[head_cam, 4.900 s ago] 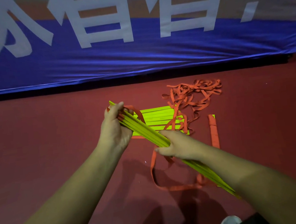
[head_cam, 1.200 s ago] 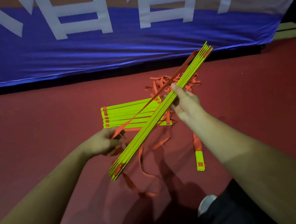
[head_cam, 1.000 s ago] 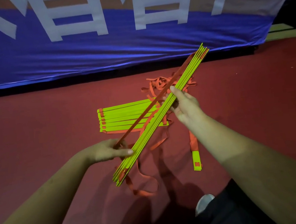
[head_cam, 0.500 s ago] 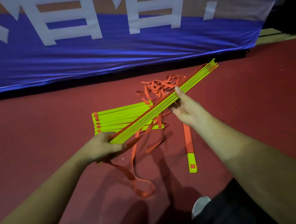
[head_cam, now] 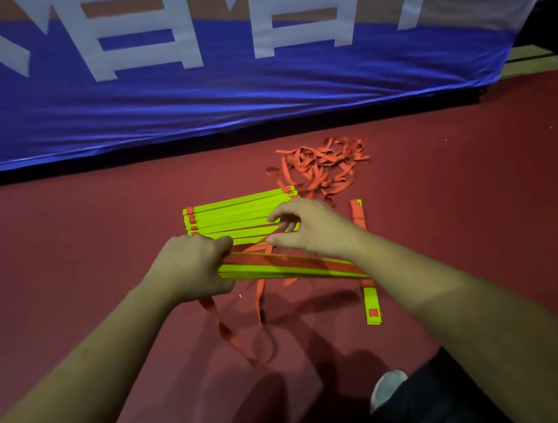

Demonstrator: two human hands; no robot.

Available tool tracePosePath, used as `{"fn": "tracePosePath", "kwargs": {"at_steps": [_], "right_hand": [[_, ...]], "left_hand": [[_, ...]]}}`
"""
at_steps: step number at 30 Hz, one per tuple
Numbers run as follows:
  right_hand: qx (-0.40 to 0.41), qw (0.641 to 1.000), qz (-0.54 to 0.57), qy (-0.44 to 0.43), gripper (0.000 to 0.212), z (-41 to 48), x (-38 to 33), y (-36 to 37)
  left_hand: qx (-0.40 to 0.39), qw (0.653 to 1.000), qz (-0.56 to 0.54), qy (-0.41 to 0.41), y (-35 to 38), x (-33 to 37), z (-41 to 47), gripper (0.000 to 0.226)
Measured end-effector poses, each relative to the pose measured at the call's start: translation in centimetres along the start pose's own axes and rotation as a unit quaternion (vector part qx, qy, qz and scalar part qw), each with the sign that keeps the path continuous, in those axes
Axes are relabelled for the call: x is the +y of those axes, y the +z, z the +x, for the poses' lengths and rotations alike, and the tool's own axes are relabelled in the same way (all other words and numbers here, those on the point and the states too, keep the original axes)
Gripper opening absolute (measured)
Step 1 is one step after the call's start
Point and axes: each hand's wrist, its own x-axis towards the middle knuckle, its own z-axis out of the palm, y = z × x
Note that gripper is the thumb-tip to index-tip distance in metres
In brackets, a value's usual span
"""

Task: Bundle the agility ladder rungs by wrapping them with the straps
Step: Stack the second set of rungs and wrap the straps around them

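Mid-wrap, frame centre: left hand (head_cam: pixel 190 268) grips rung bundle (head_cam: pixel 277 270), right hand (head_cam: pixel 310 232) pinches strap (head_cam: pixel 257 252); next, pull it around tight.

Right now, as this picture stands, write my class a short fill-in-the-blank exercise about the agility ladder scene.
1. The left hand grips a bundle of yellow-green ___ above the floor.
2. The strap tangle lying on the floor is ___ in colour.
3. Behind it hangs a ___ banner with white characters.
4. A separate rung lies on the floor at the bundle's ___ end.

Missing words: rungs; orange; blue; right.
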Motion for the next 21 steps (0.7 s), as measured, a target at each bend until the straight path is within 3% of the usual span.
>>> {"fn": "tracePosePath", "kwargs": {"at_steps": [3,6,9,12,16,18,21], "right_hand": [[-0.111,0.994,-0.015,-0.017,0.039,0.3,-0.1,0.4],[-0.261,0.965,0.007,0.008,0.047,0.0,0.2,0.7],[-0.348,0.923,0.142,0.081,0.035,-0.7,0.5,1.1],[-0.353,0.904,0.222,0.096,0.028,-0.7,0.2,1.2],[-0.368,0.917,0.136,0.071,0.032,-0.2,0.4,0.2],[-0.376,0.916,0.124,0.069,0.03,-0.2,0.5,-0.4],[-0.366,0.924,0.092,0.069,0.035,-0.1,0.8,-1.0]], "left_hand": [[0.05,0.995,-0.019,0.082,0.4,0.3,-0.1,0.043],[0.134,0.981,-0.018,0.141,-0.1,0.5,-0.1,0.043],[0.176,0.971,-0.036,0.16,-1.0,0.7,-0.1,0.043],[0.171,0.968,-0.072,0.168,-1.4,0.5,-0.1,0.052],[0.044,0.959,-0.26,0.108,-3.0,-0.7,0.4,0.075],[0.046,0.943,-0.309,0.114,-3.3,-1.7,0.5,0.066],[0.069,0.941,-0.298,0.144,-2.9,-3.0,0.3,0.057]]}}
